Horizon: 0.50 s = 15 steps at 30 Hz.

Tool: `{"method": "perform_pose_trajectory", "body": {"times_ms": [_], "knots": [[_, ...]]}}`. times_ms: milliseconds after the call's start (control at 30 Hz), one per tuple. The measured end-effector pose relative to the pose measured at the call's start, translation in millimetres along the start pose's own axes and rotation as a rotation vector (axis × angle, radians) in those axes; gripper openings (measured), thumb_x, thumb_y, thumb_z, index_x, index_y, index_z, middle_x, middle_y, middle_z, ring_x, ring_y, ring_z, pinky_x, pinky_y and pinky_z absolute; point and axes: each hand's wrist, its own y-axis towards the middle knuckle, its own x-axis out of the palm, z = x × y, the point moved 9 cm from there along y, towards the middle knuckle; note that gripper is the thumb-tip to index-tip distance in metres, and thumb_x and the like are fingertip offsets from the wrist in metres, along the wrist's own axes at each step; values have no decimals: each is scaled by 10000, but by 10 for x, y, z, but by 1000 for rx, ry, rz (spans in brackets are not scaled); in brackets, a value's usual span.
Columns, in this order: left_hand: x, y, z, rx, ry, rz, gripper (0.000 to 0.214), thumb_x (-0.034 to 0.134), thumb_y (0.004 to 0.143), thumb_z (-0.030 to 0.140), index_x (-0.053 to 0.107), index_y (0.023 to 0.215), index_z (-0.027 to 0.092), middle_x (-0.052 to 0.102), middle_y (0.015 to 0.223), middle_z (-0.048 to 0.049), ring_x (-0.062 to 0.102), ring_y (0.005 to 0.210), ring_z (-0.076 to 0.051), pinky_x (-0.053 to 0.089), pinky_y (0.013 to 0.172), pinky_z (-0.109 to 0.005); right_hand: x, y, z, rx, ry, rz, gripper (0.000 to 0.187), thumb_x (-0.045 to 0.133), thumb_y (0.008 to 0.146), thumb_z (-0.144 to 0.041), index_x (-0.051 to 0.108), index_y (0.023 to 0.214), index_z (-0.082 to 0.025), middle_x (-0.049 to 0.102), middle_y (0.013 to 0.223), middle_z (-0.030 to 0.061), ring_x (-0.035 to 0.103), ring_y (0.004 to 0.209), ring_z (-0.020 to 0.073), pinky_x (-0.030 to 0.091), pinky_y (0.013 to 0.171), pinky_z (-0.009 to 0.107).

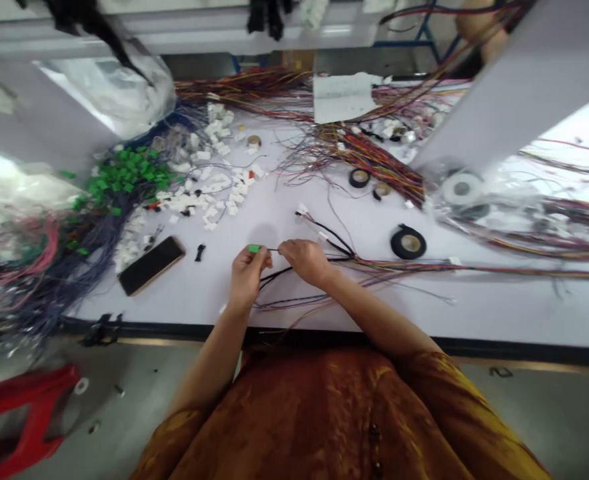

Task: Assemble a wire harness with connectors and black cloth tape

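My left hand (247, 273) pinches a small green connector (254, 248) between thumb and fingers, above the white table. A short dark wire (273, 250) runs from it to my right hand (304, 259), whose fingers are closed on that wire. Below and right of my hands lies a wire harness (374, 263) with black-wrapped branches, loose coloured wires and white connectors on some ends. Whether the wire tip sits inside the green connector is too small to tell.
A phone (152, 265) and a small black connector (200, 252) lie to the left. Green connectors (129, 173) and white connectors (214, 193) are heaped behind. Black tape (408, 242) lies right, near wire bundles (369, 157). A red stool (29, 413) stands on the floor.
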Motion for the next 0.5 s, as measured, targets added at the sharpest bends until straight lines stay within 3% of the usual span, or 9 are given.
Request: {"method": "perform_pose_trajectory", "body": {"times_ms": [100, 167, 233, 267, 333, 400, 500], "knots": [[-97, -9, -5, 36, -6, 97, 293, 833, 677, 354, 638, 709, 138, 625, 631, 23, 572, 571, -63, 496, 561, -173, -322, -332, 445, 102, 36, 143, 242, 441, 1020, -246, 668, 980, -170, 700, 1007, 97, 612, 987, 210, 416, 883, 325], [-112, 10, -2, 60, -24, 100, 289, 838, 672, 338, 644, 727, 131, 639, 639, 20, 582, 572, -62, 506, 570, -173, -688, -778, 1077, 417, 66, 302, 226, 456, 1005, -248, 658, 1036, -149, 688, 1081, 121, 609, 1048, 214, 426, 934, 327], [-83, 24, 17, 86, -29, 78, 280, 834, 678, 325, 643, 731, 128, 642, 638, 18, 586, 573, -63, 511, 579, -177, -1008, -1436, 1757, 891, -23, 388, 244, 496, 972, -278, 638, 1087, -116, 665, 1125, 163, 615, 1046, 252, 448, 907, 361], [-65, 24, 30, 96, -28, 75, 279, 831, 680, 324, 638, 729, 129, 639, 635, 19, 585, 570, -64, 509, 578, -179, -1104, -1762, 2021, 1112, -70, 367, 307, 571, 923, -321, 618, 1129, -98, 639, 1181, 197, 610, 1074, 290, 456, 895, 390], [-32, 14, 65, 117, -21, 80, 279, 823, 687, 331, 628, 720, 135, 629, 627, 23, 576, 565, -65, 501, 572, -183, -1154, -2097, 2338, 1287, -99, 229, 396, 636, 860, -373, 612, 1136, -89, 616, 1211, 224, 605, 1096, 324, 463, 877, 408], [2, 11, 112, 143, 4, 78, 278, 811, 700, 343, 619, 712, 142, 615, 619, 26, 560, 557, -66, 489, 565, -187, -1130, -2072, 2424, 1257, -90, 167, 364, 643, 831, -338, 611, 1111, -110, 637, 1150, 198, 618, 1051, 309, 464, 857, 399], [29, 46, 194, 194, 84, 55, 254, 786, 738, 346, 625, 719, 151, 609, 639, 19, 545, 567, -68, 474, 574, -191, -1080, -1559, 2077, 981, 92, 338, 349, 616, 808, -261, 556, 1133, -149, 661, 940, 96, 618, 861, 229, 459, 770, 348]]}}
